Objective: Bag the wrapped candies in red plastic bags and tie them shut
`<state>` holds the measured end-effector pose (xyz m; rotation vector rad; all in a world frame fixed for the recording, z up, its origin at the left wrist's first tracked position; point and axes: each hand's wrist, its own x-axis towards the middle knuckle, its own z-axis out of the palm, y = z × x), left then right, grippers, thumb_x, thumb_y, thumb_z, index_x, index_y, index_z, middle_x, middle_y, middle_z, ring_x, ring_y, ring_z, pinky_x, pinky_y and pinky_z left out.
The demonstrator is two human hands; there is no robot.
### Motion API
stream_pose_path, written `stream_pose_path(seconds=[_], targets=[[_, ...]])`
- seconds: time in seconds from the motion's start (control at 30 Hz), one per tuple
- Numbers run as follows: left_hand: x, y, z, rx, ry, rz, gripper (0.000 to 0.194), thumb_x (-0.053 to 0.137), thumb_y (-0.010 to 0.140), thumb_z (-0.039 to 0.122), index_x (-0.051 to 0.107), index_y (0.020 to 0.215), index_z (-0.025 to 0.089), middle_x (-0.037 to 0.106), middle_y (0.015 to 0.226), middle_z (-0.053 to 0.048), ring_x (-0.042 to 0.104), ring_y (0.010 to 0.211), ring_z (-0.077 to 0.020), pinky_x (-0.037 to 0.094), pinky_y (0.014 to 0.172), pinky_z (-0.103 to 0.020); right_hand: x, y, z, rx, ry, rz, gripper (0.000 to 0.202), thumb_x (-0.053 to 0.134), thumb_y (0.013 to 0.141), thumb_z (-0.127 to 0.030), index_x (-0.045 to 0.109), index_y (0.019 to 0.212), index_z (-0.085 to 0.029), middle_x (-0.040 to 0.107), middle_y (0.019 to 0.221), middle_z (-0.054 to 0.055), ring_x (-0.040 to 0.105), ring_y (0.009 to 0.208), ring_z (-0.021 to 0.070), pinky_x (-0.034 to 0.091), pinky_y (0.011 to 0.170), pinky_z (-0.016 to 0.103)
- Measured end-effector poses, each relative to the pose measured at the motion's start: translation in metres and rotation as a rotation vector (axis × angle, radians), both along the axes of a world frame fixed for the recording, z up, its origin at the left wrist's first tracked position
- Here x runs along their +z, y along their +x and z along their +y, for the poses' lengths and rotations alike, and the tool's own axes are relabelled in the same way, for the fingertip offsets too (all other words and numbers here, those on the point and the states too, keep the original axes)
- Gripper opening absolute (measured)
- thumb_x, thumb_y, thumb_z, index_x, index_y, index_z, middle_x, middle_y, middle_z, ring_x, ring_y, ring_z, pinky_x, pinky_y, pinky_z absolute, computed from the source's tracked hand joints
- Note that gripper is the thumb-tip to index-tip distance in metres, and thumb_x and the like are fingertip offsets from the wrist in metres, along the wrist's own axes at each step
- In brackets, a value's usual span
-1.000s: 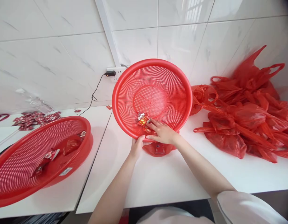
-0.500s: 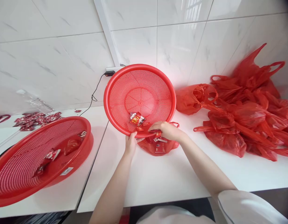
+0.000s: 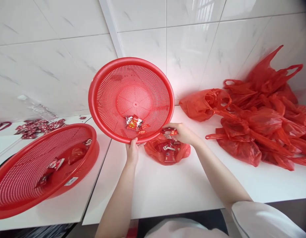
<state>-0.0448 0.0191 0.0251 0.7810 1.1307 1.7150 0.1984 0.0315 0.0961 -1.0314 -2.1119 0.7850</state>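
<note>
White worktop [image 3: 168, 191] against tiled wall [image 3: 190, 56]. Left hand [image 3: 132, 153] grips near rim of tilted red basket [image 3: 135, 91], loose packets [image 3: 134, 122] inside. Right hand [image 3: 184, 134] holds a red packet [image 3: 172, 132] over open bag [image 3: 153, 151] on worktop. Bag pile [image 3: 267, 120] at right.

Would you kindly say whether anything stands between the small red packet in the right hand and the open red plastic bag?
Nothing visible does: the right hand holds the small red packet just over the open red plastic bag. The round red mesh basket, tilted in the left hand, has its rim close beside, not between them.
</note>
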Motion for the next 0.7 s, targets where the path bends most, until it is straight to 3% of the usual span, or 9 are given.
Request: stream_pose_path(seconds=[0.23, 0.47, 0.6, 0.7], targets=[[0.003, -0.004, 0.001, 0.021, 0.002, -0.015, 0.055, 0.063, 0.070, 0.024, 0.049, 0.123, 0.033, 0.059, 0.124, -0.004, 0.063, 0.100, -0.0208, 0.060, 0.073, -0.035, -0.002, -0.003, 0.000, -0.037, -0.011, -0.089, 0.037, 0.057, 0.077, -0.007, 0.068, 0.109, -0.022, 0.073, 0.107, 0.003, 0.069, 0.098, 0.0203, 0.052, 0.085, 0.031], [0.004, -0.001, -0.001, 0.014, 0.018, 0.000, 0.055, 0.061, 0.073, 0.025, 0.049, 0.126, 0.034, 0.061, 0.122, -0.003, 0.064, 0.101, -0.0214, 0.059, 0.076, -0.038, -0.014, 0.005, 0.007, -0.184, -0.182, -0.238, 0.040, 0.050, 0.075, -0.002, 0.068, 0.105, -0.023, 0.072, 0.108, 0.005, 0.070, 0.089, 0.0204, 0.052, 0.067, 0.027], [0.003, 0.006, -0.004, -0.007, 0.026, -0.012, 0.057, 0.062, 0.072, 0.025, 0.049, 0.127, 0.034, 0.060, 0.125, -0.002, 0.063, 0.106, -0.0224, 0.060, 0.079, -0.040, -0.009, 0.005, 0.005, -0.300, -0.007, -0.211, 0.033, 0.043, 0.084, -0.007, 0.068, 0.101, -0.021, 0.072, 0.105, 0.006, 0.068, 0.094, 0.0224, 0.052, 0.079, 0.033], [0.002, 0.018, -0.009, -0.080, 0.009, -0.038, 0.058, 0.063, 0.075, 0.025, 0.048, 0.130, 0.033, 0.059, 0.128, -0.003, 0.061, 0.112, -0.0249, 0.060, 0.080, -0.042, -0.006, -0.004, 0.001, -0.273, 0.164, -0.072, 0.027, 0.043, 0.093, -0.020, 0.063, 0.110, -0.020, 0.070, 0.108, 0.007, 0.066, 0.098, 0.0219, 0.051, 0.088, 0.035]])
